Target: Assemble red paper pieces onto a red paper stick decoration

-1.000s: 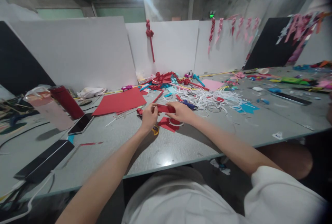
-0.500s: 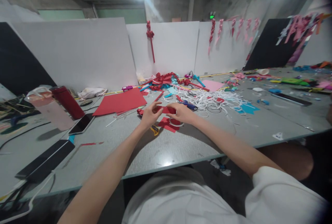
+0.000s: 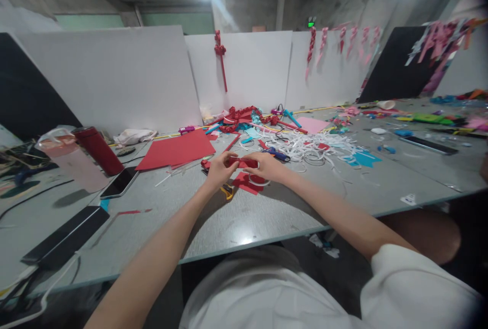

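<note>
Between my two hands is a small piece of red paper, held just above the table. My left hand pinches its left end, and my right hand pinches its right end. Below them lie red paper pieces with a curled white strip on top. A yellow-handled cutter rests beside my left wrist, partly covered by that hand. Just beyond my right hand sits a blue glue gun.
Large red sheets lie at left, near a phone, a red flask, a pink bottle and a black power strip. White paper strips and red paper flowers heap at the back. The table's front edge is close.
The red paper between my fingers has tilted or folded and now looks narrower. My fingers have shifted slightly, with both hands staying in about the same place.
</note>
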Motion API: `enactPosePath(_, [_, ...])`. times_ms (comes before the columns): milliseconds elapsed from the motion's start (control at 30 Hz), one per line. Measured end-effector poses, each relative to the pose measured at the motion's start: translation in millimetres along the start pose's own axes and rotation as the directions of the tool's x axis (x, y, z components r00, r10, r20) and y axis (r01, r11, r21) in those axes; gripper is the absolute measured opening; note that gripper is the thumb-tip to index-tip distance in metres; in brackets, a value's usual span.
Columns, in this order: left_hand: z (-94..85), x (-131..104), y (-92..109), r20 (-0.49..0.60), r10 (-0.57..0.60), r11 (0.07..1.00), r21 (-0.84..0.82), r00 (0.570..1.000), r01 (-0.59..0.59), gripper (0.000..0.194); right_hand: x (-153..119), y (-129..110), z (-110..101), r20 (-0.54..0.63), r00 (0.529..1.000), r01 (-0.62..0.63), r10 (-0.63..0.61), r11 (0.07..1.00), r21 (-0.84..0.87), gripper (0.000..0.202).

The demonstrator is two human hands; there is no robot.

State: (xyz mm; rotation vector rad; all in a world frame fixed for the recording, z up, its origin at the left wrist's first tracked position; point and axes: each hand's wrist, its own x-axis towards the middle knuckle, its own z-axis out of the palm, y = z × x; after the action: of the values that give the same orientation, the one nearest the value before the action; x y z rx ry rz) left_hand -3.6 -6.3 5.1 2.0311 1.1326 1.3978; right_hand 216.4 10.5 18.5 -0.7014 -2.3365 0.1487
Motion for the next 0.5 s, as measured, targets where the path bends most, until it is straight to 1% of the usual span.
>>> enactPosePath(167, [-2.2,-0.9,1.8,0.105,0.023,0.999,-0.05,0.994,-0.018,0.037,-0.3,1.2,-1.4,0.003,0.999,-0.04,0.04,0.996,0.075,0.037])
enactPosePath(233, [-2.3,-1.6,2.7,0.14,0.044,0.997,-0.065,0.989,-0.035,0.038,-0.7,1.3,-2.2,0.008,0.999,-0.047,0.046,0.993,0.109,0.036])
enactPosePath(367, [-3.4,-2.6,6.9,0.166,0.055,0.997,-0.068,0.985,-0.044,0.033,-0.5,0.6,-3.3,0.021,0.998,-0.06,0.057,0.984,0.168,0.035])
enactPosePath(500, [-4.4,-2.3,10.2,0.161,0.033,0.996,-0.085,0.986,-0.019,0.033,1.6,1.1,-4.1,-0.013,0.991,-0.132,0.137,0.971,0.201,0.039])
